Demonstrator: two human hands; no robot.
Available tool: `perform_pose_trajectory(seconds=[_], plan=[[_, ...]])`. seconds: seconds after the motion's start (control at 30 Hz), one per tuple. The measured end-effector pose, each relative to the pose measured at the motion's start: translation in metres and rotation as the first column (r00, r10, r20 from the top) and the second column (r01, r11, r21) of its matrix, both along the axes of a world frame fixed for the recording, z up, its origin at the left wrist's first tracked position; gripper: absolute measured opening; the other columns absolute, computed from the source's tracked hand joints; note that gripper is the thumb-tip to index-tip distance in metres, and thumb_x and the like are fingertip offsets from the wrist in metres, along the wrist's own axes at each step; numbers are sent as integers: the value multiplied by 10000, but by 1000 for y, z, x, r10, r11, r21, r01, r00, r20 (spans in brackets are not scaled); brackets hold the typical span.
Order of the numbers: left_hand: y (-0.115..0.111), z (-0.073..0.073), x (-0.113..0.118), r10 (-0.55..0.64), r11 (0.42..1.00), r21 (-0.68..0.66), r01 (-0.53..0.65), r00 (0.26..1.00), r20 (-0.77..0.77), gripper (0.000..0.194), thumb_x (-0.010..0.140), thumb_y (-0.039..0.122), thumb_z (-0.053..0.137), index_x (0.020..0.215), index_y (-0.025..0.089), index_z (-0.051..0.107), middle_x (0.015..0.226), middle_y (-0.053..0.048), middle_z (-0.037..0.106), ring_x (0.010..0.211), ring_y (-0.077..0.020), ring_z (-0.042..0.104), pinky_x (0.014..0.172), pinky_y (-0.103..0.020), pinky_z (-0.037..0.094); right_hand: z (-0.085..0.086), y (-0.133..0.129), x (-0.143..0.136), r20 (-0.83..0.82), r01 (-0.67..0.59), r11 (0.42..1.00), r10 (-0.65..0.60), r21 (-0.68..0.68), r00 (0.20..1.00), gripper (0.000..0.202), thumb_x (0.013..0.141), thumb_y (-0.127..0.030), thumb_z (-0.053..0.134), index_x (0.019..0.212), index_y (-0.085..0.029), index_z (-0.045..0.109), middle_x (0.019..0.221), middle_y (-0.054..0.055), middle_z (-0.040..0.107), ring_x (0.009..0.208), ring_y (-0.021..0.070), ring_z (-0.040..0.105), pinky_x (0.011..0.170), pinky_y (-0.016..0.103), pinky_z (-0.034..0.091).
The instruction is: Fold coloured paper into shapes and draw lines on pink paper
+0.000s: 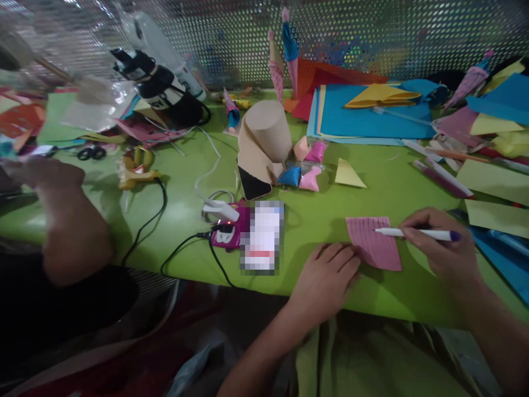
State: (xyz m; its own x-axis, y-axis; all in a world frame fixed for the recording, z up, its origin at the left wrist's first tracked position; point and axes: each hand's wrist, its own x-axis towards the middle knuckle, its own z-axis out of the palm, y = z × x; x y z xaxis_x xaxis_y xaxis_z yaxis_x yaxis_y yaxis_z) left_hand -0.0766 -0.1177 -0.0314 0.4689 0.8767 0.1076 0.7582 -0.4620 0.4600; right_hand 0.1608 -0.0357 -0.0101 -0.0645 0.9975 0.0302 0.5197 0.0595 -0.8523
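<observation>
A pink piece of paper (374,248) with dark lines near its top edge lies on the green table (306,220). My right hand (442,242) grips a white marker (433,234) with a purple end, and its tip is over the lined part of the paper. At the paper's left edge, my left hand (330,275) rests palm down, with its fingers lying flat on the table and the paper's border. A small yellow paper piece (348,173) lies behind the pink paper.
Left of my hands are a phone (264,237), a magenta power strip (227,234) and cables. Behind stand a cardboard roll (268,129) and a black bottle (169,91). Colored papers (372,118) and pens lie at back right. Another person's arm (74,220) rests at far left.
</observation>
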Motion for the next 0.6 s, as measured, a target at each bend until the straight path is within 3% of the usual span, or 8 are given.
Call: perform_pose_trajectory(seconds=[0.1, 0.2, 0.6], plan=[[1, 0, 0, -7, 1000, 7, 7, 1000, -12, 318, 1071, 329, 424, 1312, 230, 607, 1415, -28, 645, 1307, -208, 551, 1075, -433, 429, 2, -1, -13, -26, -184, 982, 183, -36, 983, 113, 870, -345, 696, 828, -241, 702, 729, 6, 666, 623, 163, 562, 541, 293, 395], [0, -1, 0, -7, 1000, 27, 7, 1000, -26, 310, 1070, 337, 434, 1305, 231, 605, 1407, -13, 647, 1304, -199, 548, 1081, -429, 427, -1, 2, -21, 22, -270, 961, 272, -54, 962, 116, 887, -344, 669, 856, -239, 707, 772, 14, 707, 645, 168, 607, 556, 285, 436], [2, -2, 0, -12, 1000, 21, 11, 999, 42, 310, 1074, 317, 417, 1269, 203, 629, 1358, -41, 668, 1344, -202, 543, 1127, -412, 415, -1, 5, -29, 99, -317, 943, 326, -98, 940, 150, 900, -359, 623, 882, -227, 692, 808, 50, 746, 660, 202, 664, 564, 310, 495]])
